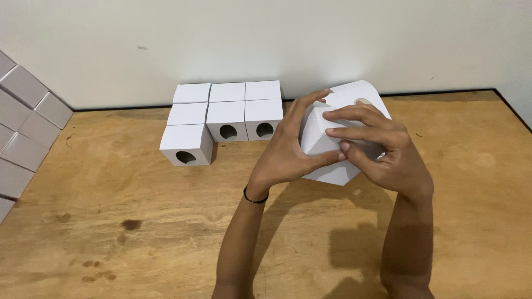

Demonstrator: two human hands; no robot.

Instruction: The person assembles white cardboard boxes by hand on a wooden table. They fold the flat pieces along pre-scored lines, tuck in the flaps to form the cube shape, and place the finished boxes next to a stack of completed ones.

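Far left of my grip: stacked pale boxes [22, 127], cut off by the picture's edge, well apart from my hands.

Left of my grip: finished white boxes [224, 119], squared up in rows against the wall [221, 44], round holes facing me; likely parked there to keep the working area open.

Left hand [285, 152]: clamped on the half-folded white box [332, 138], thumb under its near edge, fingers steadying its left face.

Right hand [382, 147]: fingers pressed flat across the box's front, apparently holding a fold down; a rounded flap stands open behind.

Below and right of my grip: bare wooden table [138, 221], with room to move on the right up to the table's dark edge.
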